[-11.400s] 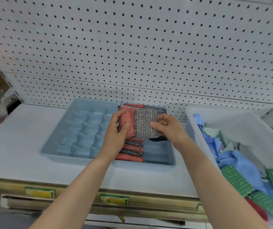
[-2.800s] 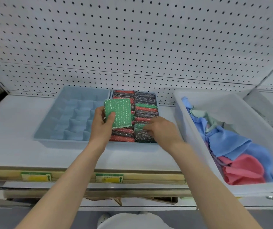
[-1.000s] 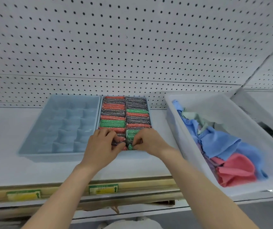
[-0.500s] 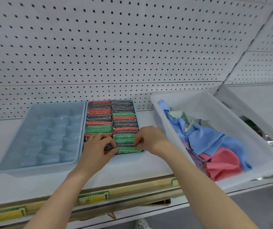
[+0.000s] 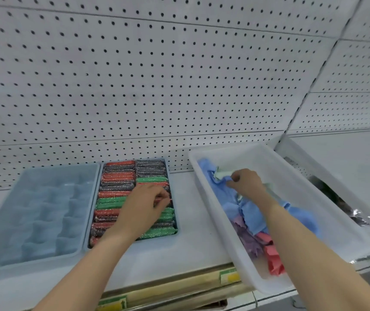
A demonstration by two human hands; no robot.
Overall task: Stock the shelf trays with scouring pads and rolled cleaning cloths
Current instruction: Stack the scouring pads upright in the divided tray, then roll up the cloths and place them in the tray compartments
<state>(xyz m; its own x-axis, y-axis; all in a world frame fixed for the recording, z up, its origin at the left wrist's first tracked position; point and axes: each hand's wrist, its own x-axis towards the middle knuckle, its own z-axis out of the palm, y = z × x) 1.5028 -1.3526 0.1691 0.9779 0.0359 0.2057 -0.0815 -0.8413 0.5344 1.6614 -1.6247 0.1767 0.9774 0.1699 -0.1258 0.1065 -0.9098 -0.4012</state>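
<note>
**One hand on the pads, one hand in the cloth bin**

The pad tray sits in the middle of the white shelf. It is packed with red, green and grey scouring pads, standing on edge in two rows. The left hand lies over the right row, and it hides many of the pads there. Its fingers are bent down at the pads. I cannot tell if they pinch a pad or just touch one.

At 9 o'clock from the pad tray, touching it, is a blue cup tray with lots of little cups. Its left side is cut off by the picture edge.

At 3 o'clock from the pad tray is a big white bin. Loose cloths are heaped in it, blue, purple and pink. The right hand is inside the bin at its far end, at 12 o'clock. Its fingers are closed around a pale green cloth. The arm covers part of the heap.

At 3 o'clock from the bin is another bin with something dark and shiny in it, too blurry to name. A wall of little holes stands behind it all.
</note>
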